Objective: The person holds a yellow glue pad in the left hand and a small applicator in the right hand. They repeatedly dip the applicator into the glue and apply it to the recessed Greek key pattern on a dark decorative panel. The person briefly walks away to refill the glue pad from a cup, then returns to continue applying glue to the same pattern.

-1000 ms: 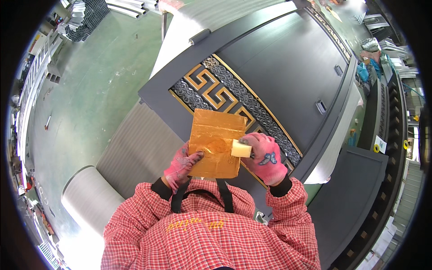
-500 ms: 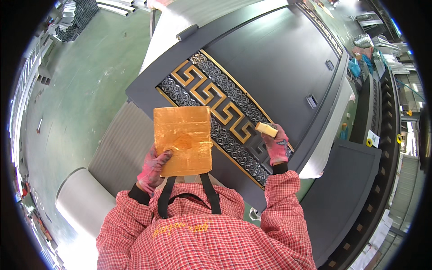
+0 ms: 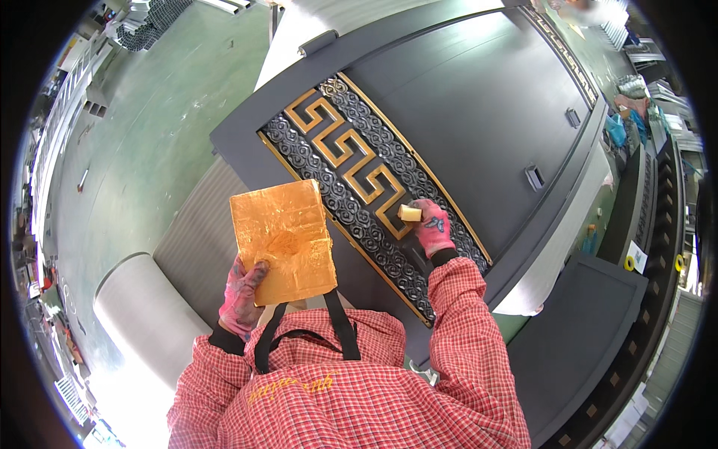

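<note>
My left hand, in a stained pink glove, grips the lower left edge of a square board coated in shiny gold paint, with the thumb on its face. In my pink-gloved right hand is a small pale yellow sponge. It is at the lower end of the gold Greek-key strip; I cannot tell whether it touches the strip. This strip runs between dark scrollwork bands with gold edging, on a dark grey door panel. Past my right hand, the strip's lower end looks dark.
A roll of pale grey sheeting lies at the left on the green floor. Another dark panel is at the right, beside long dark frames. A hinge-like cylinder projects from the door's far edge.
My right hand has moved left with the sponge, onto the end of the gold key pattern. The gold board has shifted left and tilted a little in my left hand. The view has shifted slightly.
</note>
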`<state>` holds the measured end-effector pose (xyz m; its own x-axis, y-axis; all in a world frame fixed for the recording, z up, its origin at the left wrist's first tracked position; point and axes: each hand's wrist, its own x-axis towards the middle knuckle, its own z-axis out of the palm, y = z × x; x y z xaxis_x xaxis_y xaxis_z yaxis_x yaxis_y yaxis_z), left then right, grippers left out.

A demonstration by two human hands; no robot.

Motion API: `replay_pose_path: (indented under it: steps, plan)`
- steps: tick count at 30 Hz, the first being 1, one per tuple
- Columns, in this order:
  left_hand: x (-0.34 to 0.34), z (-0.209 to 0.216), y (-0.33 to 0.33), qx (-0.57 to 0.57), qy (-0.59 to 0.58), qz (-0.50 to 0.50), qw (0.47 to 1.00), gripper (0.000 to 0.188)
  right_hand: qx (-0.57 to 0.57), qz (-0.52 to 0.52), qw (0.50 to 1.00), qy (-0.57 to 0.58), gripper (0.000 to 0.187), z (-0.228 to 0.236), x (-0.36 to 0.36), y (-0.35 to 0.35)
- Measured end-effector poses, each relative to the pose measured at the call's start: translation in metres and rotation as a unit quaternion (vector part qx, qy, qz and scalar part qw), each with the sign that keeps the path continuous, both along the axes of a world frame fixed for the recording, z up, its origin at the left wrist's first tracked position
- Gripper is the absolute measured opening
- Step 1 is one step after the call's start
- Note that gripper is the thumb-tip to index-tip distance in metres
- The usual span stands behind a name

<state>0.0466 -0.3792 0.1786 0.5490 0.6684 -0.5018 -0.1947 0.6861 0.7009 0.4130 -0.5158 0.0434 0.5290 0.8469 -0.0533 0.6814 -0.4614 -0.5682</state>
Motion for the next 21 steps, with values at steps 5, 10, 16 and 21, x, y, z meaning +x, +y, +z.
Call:
replay_pose_path:
  steps: [5,10,16,21]
  plan:
    - [0.004,0.001,-0.009,-0.005,0.021,0.021,1.000,0.052,0.032,-0.071,0.997,-0.024,0.028,0.005,0.023,0.005]
    - [0.013,0.004,-0.014,-0.009,0.010,0.025,1.000,0.051,0.083,-0.112,0.985,0.097,0.026,-0.005,0.037,-0.003]
    - [0.021,0.005,-0.018,-0.001,0.015,0.016,1.000,0.047,0.014,-0.042,0.994,0.096,0.028,-0.014,0.038,-0.011]
    - [0.021,0.006,-0.020,-0.001,0.001,0.009,1.000,0.050,-0.033,-0.003,0.999,0.042,0.030,0.003,0.039,-0.016]
